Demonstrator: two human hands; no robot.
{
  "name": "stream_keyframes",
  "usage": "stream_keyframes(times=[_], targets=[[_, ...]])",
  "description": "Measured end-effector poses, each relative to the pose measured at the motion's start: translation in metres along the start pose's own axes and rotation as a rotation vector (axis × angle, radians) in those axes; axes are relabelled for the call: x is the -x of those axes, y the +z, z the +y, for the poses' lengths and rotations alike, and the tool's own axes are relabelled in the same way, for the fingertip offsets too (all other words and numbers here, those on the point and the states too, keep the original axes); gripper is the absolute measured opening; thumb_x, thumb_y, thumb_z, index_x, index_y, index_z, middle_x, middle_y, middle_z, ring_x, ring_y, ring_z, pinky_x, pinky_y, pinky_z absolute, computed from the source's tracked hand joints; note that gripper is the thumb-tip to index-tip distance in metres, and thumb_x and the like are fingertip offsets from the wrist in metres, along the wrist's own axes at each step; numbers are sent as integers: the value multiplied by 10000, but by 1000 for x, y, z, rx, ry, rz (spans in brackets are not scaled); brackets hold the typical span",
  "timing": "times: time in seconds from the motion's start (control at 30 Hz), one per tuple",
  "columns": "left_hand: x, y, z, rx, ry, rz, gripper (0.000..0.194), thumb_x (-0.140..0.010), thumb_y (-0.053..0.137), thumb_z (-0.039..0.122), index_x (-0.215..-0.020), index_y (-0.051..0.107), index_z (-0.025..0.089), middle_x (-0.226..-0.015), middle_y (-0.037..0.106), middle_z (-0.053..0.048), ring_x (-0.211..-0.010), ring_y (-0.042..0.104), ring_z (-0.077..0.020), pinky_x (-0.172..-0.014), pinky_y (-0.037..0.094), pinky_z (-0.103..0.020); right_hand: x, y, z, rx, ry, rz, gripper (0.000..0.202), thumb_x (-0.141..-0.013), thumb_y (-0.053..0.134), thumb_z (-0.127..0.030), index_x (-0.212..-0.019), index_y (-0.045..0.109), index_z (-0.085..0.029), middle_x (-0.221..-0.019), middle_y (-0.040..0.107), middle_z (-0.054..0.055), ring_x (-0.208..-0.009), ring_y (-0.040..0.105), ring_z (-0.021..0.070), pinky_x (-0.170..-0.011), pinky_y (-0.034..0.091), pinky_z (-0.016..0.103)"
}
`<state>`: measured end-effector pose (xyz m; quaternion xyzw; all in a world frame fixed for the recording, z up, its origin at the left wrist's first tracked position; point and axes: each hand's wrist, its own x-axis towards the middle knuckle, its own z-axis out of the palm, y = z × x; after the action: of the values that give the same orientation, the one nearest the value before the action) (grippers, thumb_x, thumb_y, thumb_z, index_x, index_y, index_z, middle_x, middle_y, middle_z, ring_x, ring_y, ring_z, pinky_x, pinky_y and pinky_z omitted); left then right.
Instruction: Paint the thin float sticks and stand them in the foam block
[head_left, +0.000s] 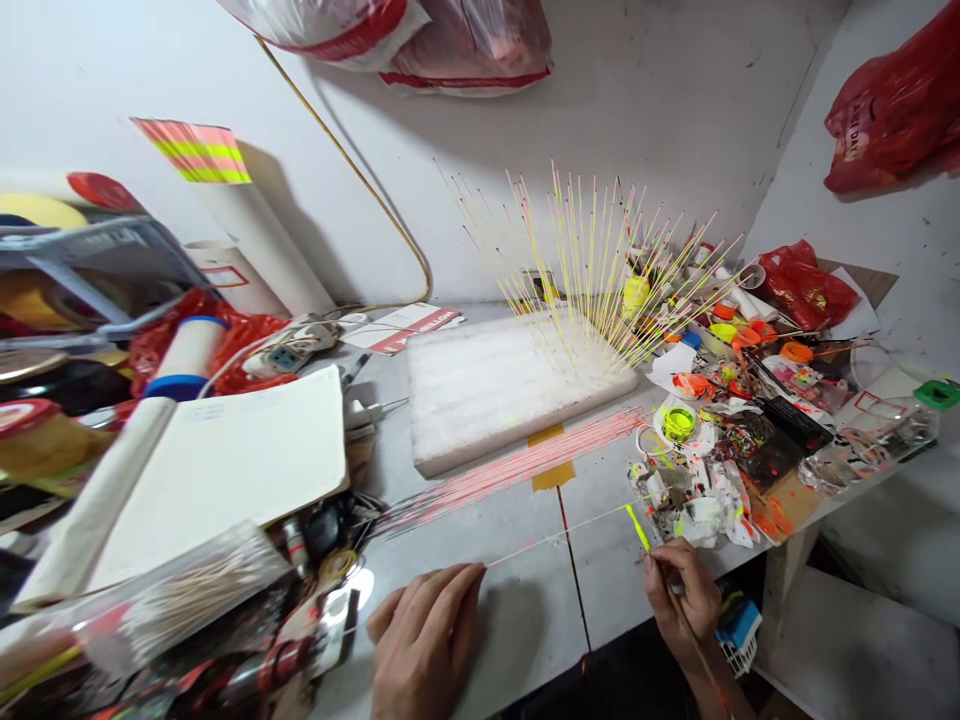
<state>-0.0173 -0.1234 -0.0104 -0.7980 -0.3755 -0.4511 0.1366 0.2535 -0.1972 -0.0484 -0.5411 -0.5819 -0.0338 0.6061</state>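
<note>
My left hand (431,635) is low in the middle, its fingers closed on one end of a thin pale stick (559,535). The stick slants up to the right, above the grey tabletop (517,610). A paintbrush (679,605) is pinched in my right hand (686,590), and its fluorescent yellow tip is at the stick's far end. Beyond both hands lies a bundle of thin pink sticks (517,462), partly over a piece of brown tape (553,480). Behind it, a white foam block (480,385) holds several upright yellow-and-pink sticks (574,270) in a fan.
Open paint pots, including a yellow one (679,424), stand among stained scraps at the right. An open notebook (225,470) and a bag of cotton swabs (195,590) crowd the left. A dark seam (574,570) crosses the table. Red bags (896,115) hang along the walls.
</note>
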Motion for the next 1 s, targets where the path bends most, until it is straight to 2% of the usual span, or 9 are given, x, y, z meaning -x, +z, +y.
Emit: stream_keyframes(times=[0.2, 0.43, 0.63, 1.0], targets=[[1, 0, 0, -4, 4, 4, 156, -927, 579, 96, -1011, 654, 203, -850, 725, -13, -735, 675, -128, -771, 435, -276, 3, 0, -1, -23, 54, 22, 48, -956, 608, -178, -952, 645, -208, -775, 654, 11, -617, 603, 116, -582, 511, 217], [0, -2, 3, -16, 9, 12, 158, -922, 588, 74, -1009, 649, 191, -855, 724, -23, -756, 675, -137, -768, 441, -277, 2, 7, -14, -63, -58, -72, 110, -925, 612, -117, -966, 627, -218, -744, 645, 2, -605, 554, 128, -570, 507, 233], [-1, -2, 6, -9, -1, 16, 143, -928, 588, 68, -999, 646, 178, -847, 715, -22, -755, 665, -129, -769, 434, -273, -3, 13, -22, -42, -111, -96, 98, -932, 607, -114, -960, 626, -206, -731, 626, -2, -590, 551, 119, -542, 493, 216], [2, 0, 6, -15, -6, 11, 107, -938, 590, 79, -995, 635, 158, -843, 715, -35, -768, 663, -143, -786, 432, -290, 3, 13, -13, -41, -56, -87, 76, -946, 613, -143, -955, 639, -214, -762, 647, -2, -605, 566, 118, -582, 506, 220]])
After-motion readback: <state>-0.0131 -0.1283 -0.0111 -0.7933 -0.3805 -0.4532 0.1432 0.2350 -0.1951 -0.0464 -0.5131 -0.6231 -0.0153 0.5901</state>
